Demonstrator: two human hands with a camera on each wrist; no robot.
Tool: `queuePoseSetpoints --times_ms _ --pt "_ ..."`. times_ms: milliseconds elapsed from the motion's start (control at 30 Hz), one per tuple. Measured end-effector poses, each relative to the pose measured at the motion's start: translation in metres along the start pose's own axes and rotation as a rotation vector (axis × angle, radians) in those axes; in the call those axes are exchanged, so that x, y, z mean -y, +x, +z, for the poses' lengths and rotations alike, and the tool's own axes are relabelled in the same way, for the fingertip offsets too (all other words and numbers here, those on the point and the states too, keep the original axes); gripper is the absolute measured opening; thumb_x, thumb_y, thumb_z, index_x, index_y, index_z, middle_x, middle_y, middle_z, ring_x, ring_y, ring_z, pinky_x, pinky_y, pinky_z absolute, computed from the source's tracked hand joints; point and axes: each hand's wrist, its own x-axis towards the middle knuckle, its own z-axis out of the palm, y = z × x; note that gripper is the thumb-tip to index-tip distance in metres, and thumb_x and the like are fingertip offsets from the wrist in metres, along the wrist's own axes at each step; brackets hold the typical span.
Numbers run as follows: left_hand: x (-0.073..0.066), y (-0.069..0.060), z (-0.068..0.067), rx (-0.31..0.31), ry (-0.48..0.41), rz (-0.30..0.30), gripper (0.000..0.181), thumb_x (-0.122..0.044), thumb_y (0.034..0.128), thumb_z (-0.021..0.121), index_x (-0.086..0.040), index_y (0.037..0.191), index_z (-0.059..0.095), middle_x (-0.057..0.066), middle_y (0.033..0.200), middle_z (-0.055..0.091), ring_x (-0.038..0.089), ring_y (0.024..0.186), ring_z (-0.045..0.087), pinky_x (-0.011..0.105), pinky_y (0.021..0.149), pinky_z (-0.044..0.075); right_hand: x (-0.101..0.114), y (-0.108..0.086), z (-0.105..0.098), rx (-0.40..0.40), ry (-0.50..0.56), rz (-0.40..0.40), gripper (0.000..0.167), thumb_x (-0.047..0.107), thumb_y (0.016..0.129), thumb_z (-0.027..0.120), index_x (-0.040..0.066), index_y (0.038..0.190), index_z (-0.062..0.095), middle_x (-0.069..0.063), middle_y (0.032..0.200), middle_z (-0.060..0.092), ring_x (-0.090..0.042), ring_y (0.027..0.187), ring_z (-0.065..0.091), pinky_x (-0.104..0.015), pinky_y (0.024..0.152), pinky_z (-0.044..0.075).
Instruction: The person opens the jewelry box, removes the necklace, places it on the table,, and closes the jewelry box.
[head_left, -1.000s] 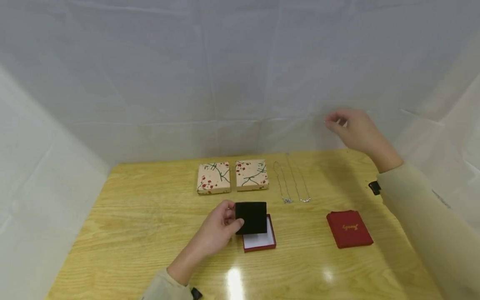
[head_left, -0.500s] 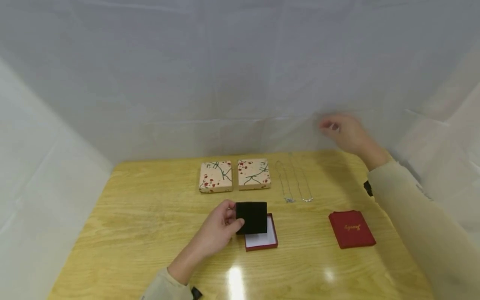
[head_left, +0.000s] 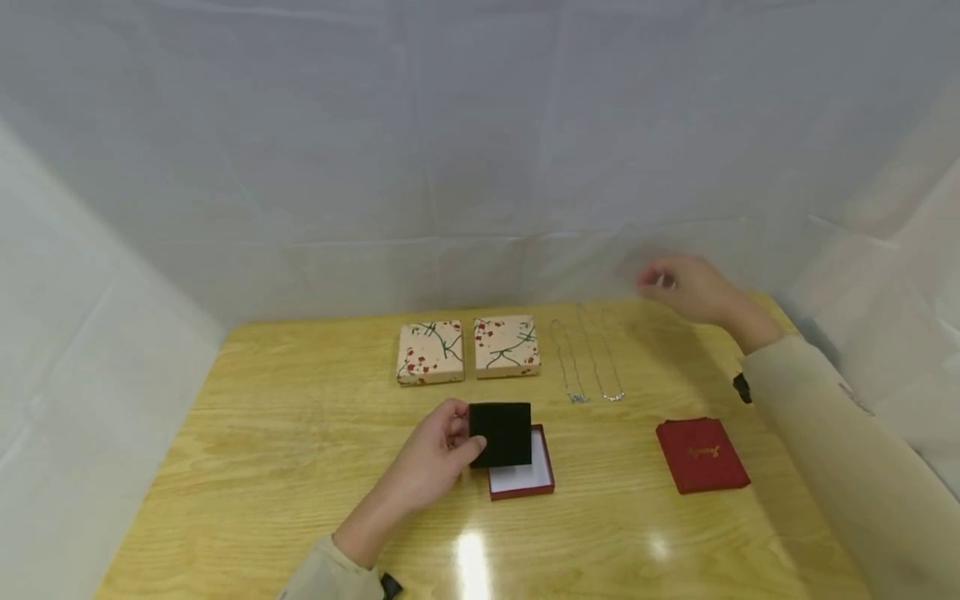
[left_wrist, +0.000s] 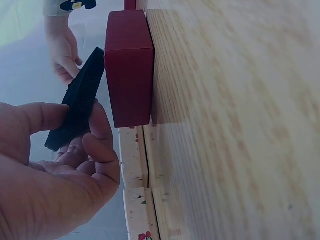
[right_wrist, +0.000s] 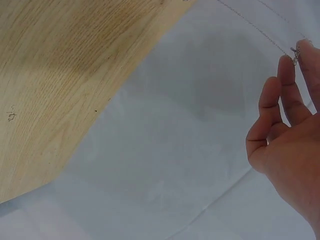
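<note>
My left hand (head_left: pixel 433 458) pinches a square black pad (head_left: pixel 500 435) between thumb and fingers. In the left wrist view the pad (left_wrist: pixel 77 107) is tilted beside the red box base (left_wrist: pixel 129 70). The pad partly hides this box base (head_left: pixel 522 497), which has a white inside. At the far right, my right hand (head_left: pixel 693 287) pinches the end of a fine necklace chain (right_wrist: pixel 255 27) near its clasp; its strands run out of the right wrist view. Two silver necklaces, left (head_left: pixel 576 397) and right (head_left: pixel 613 397), lie on the table to the left of that hand.
Two flower-printed boxes, left (head_left: pixel 431 353) and right (head_left: pixel 506 347), stand near the table's back edge. A red box lid (head_left: pixel 702 455) with gold lettering lies at the right. White sheeting (head_left: pixel 480 150) rises behind the table (head_left: pixel 285 467).
My right hand has lowered toward the table's back right edge, still holding the chain. The left hand and the black pad have stayed nearly in place.
</note>
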Motion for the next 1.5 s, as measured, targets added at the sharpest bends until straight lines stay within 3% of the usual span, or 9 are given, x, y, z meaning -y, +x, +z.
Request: queuePoseSetpoints --times_ms 233,467,900,1067,1333,1500 --pt "0.000 0.000 -0.001 0.002 -0.009 0.005 0.037 -0.011 0.1013 0.068 0.002 0.132 0.054 0.007 0.099 0.068 0.021 0.085 0.058 0.032 0.069 0.054 0.001 -0.006 -0.001 0.056 0.007 0.002 0.017 0.018 0.108 0.065 0.005 0.116 0.074 -0.010 0.112 0.069 -0.025 0.095 0.060 -0.046 0.078 0.050" --pt "0.000 0.000 -0.002 0.005 -0.009 0.002 0.038 -0.012 0.1013 0.069 0.002 0.133 0.054 0.008 0.102 0.069 0.021 0.087 0.058 0.033 0.071 0.055 -0.002 -0.014 0.004 0.128 0.035 0.013 0.019 0.019 0.108 0.064 0.007 0.118 0.073 -0.009 0.113 0.071 -0.026 0.100 0.064 -0.048 0.085 0.053" --pt "0.001 -0.001 -0.003 0.012 -0.021 -0.008 0.037 -0.012 0.1016 0.068 0.002 0.133 0.054 0.008 0.099 0.067 0.020 0.082 0.057 0.030 0.065 0.053 -0.009 -0.024 0.021 0.209 0.034 -0.025 0.015 0.017 0.106 0.067 0.008 0.112 0.077 -0.004 0.111 0.070 -0.020 0.094 0.060 -0.042 0.081 0.052" --pt "0.002 -0.001 -0.003 0.013 -0.025 -0.008 0.038 -0.012 0.1018 0.068 0.003 0.134 0.053 0.009 0.101 0.069 0.021 0.084 0.058 0.032 0.066 0.054 -0.013 -0.027 0.028 0.243 0.040 -0.042 0.016 0.015 0.107 0.065 0.005 0.113 0.076 -0.003 0.111 0.072 -0.019 0.097 0.062 -0.043 0.084 0.054" --pt "0.003 -0.001 -0.003 0.003 -0.012 -0.009 0.040 -0.013 0.1017 0.069 0.002 0.135 0.053 0.011 0.110 0.071 0.023 0.096 0.063 0.038 0.079 0.058 -0.013 -0.032 0.035 0.321 0.040 -0.033 0.016 0.014 0.107 0.063 0.008 0.112 0.076 -0.001 0.109 0.073 -0.018 0.097 0.063 -0.042 0.083 0.055" --pt "0.003 0.000 -0.002 0.005 -0.022 -0.010 0.039 -0.012 0.1016 0.069 0.002 0.135 0.053 0.011 0.108 0.071 0.023 0.093 0.063 0.037 0.076 0.058 -0.015 -0.035 0.041 0.350 0.042 -0.036 0.014 0.013 0.106 0.064 0.009 0.109 0.077 0.001 0.105 0.072 -0.017 0.095 0.063 -0.041 0.083 0.055"
